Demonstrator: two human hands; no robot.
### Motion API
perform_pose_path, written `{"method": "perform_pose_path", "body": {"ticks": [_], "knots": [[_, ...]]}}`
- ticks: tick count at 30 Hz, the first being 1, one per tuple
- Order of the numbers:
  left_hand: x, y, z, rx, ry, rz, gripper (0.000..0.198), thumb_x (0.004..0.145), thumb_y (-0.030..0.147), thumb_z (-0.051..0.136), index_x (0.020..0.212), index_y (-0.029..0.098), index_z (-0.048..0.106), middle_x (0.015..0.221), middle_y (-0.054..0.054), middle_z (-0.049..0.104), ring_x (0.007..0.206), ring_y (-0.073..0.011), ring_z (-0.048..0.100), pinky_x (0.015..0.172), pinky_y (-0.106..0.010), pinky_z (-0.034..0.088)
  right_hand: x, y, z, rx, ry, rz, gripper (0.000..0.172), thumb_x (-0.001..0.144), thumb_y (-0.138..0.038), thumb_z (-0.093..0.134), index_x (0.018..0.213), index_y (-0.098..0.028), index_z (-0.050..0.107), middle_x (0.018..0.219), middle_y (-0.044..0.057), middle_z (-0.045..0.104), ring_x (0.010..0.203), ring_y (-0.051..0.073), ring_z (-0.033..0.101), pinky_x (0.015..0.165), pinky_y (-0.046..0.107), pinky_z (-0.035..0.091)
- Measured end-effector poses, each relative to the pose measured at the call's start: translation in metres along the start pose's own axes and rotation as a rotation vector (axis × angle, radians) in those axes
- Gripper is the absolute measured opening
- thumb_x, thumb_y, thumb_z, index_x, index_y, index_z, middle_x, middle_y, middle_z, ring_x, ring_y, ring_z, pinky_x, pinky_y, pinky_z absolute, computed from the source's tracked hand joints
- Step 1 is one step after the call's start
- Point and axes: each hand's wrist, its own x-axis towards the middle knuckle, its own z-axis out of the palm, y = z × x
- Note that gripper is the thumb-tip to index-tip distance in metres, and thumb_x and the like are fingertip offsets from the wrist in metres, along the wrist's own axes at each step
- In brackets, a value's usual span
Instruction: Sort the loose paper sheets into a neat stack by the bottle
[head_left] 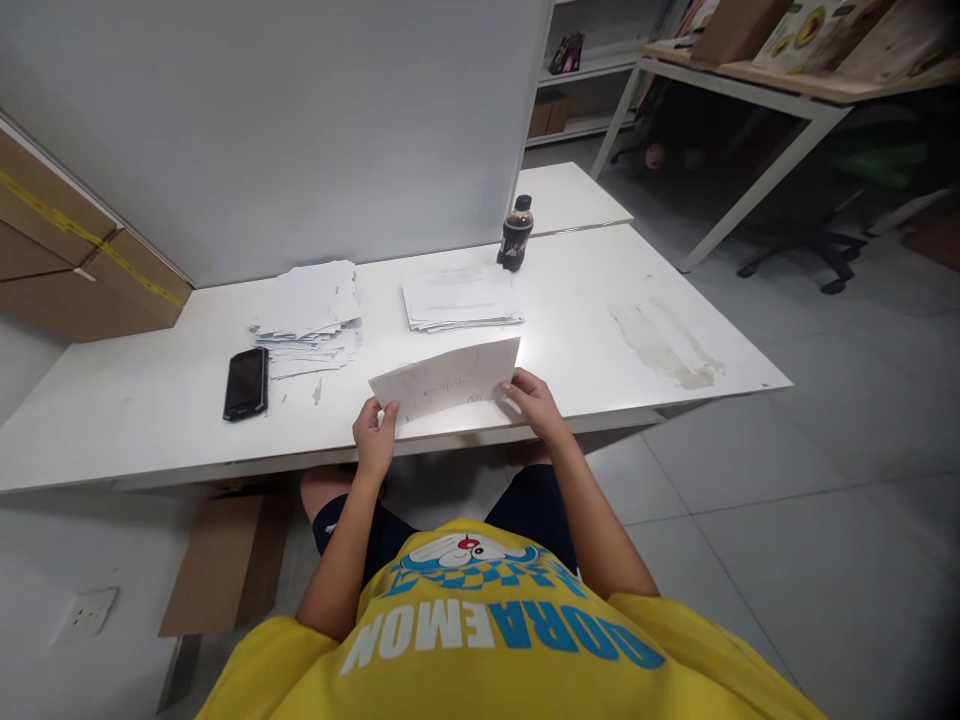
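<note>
A sheet of paper (450, 382) with faint marks on it is held up, slightly bowed, over the front edge of the white table (570, 350). My left hand (374, 436) pinches its lower left corner between thumb and fingers. At the right edge, my right hand (534, 400) grips the same sheet, thumb in front. Just behind it lies a neat stack of paper (461, 297). Farther left sits a taller, uneven pile of papers (309, 310), its edges ragged.
A black phone (246, 384) lies left of the uneven pile. A dark drink bottle (515, 235) stands upright behind the neat stack. Cardboard boxes (90, 260) rest at the left end, against a white partition (285, 120). An open cardboard box (221, 560) is under the table.
</note>
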Motion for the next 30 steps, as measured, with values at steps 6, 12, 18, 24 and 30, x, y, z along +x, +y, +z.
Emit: {"method": "perform_pose_path", "body": {"ticks": [6, 12, 18, 24, 30], "knots": [[-0.007, -0.013, -0.003, 0.11, -0.051, -0.021, 0.022, 0.083, 0.042, 0.061, 0.089, 0.02, 0.064, 0.084, -0.003, 0.069, 0.084, -0.0188, 0.065, 0.073, -0.026, 0.048, -0.001, -0.003, 0.0, -0.039, -0.013, 0.019, 0.029, 0.076, -0.049, 0.061, 0.088, -0.023, 0.067, 0.091, 0.003, 0.068, 0.095, 0.023, 0.06, 0.087, 0.036, 0.045], [-0.006, -0.014, 0.002, 0.229, -0.071, 0.09, 0.019, 0.086, 0.04, 0.058, 0.09, 0.021, 0.057, 0.081, -0.002, 0.063, 0.079, -0.0184, 0.062, 0.071, -0.027, 0.048, -0.001, -0.007, 0.003, -0.115, -0.016, 0.023, 0.027, 0.08, -0.048, 0.057, 0.088, -0.023, 0.065, 0.091, 0.003, 0.067, 0.095, 0.024, 0.059, 0.085, 0.035, 0.045], [-0.044, 0.028, -0.026, 0.16, -0.058, 0.01, 0.033, 0.088, 0.041, 0.057, 0.113, 0.02, 0.058, 0.109, -0.009, 0.068, 0.104, -0.024, 0.063, 0.089, -0.035, 0.05, -0.056, -0.035, 0.002, -0.251, -0.025, 0.107, 0.027, 0.079, -0.05, 0.061, 0.072, -0.023, 0.063, 0.068, 0.001, 0.059, 0.075, 0.022, 0.055, 0.069, 0.031, 0.046], [-0.093, 0.04, -0.062, -0.049, -0.248, -0.518, 0.042, 0.073, 0.056, 0.069, 0.077, 0.014, 0.07, 0.071, -0.004, 0.069, 0.066, -0.0196, 0.061, 0.057, -0.027, 0.047, -0.129, -0.031, 0.004, 0.067, -0.243, 0.456, 0.037, 0.075, -0.05, 0.066, 0.101, -0.024, 0.072, 0.086, 0.005, 0.072, 0.084, 0.027, 0.064, 0.077, 0.038, 0.051], [-0.092, 0.019, -0.036, -0.163, -0.172, -0.633, 0.043, 0.066, 0.056, 0.074, 0.069, 0.014, 0.066, 0.064, -0.001, 0.063, 0.058, -0.0128, 0.053, 0.052, -0.023, 0.04, -0.125, -0.007, 0.001, -0.011, -0.077, 0.404, 0.047, 0.076, -0.046, 0.064, 0.118, -0.025, 0.068, 0.086, 0.004, 0.073, 0.078, 0.024, 0.065, 0.072, 0.036, 0.052]]}}
